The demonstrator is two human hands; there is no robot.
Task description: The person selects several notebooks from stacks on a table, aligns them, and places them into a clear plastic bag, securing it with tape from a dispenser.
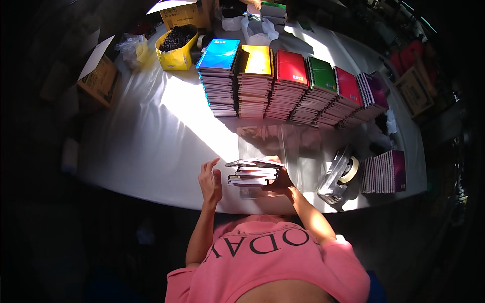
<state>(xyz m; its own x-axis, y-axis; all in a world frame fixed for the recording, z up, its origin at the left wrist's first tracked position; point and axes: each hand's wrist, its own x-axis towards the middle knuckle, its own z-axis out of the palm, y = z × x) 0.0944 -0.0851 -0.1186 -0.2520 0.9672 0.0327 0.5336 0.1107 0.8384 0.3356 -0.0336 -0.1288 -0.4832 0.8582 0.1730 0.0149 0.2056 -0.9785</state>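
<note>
My right hand (281,181) grips a small stack of notebooks (252,173) by its right side, just above the table's front edge. The stack's page edges face me and its layers are uneven. To its left, my left hand (210,182) is raised with fingers apart, touching nothing. Beneath and beyond the stack lies a clear plastic bag (260,139). Farther back stand tall stacks of spiral notebooks in a row: blue (220,54), yellow (256,59), red (292,66), green (322,74), a second red (348,86) and purple (372,90).
At the right are a tape dispenser (331,182) with a tape roll (348,169) and a pile of purple notebooks (384,172). A yellow container (175,58) of black coils stands far left on the white table (136,156). Cardboard boxes (99,81) flank it. Someone's hand (254,4) shows at the back.
</note>
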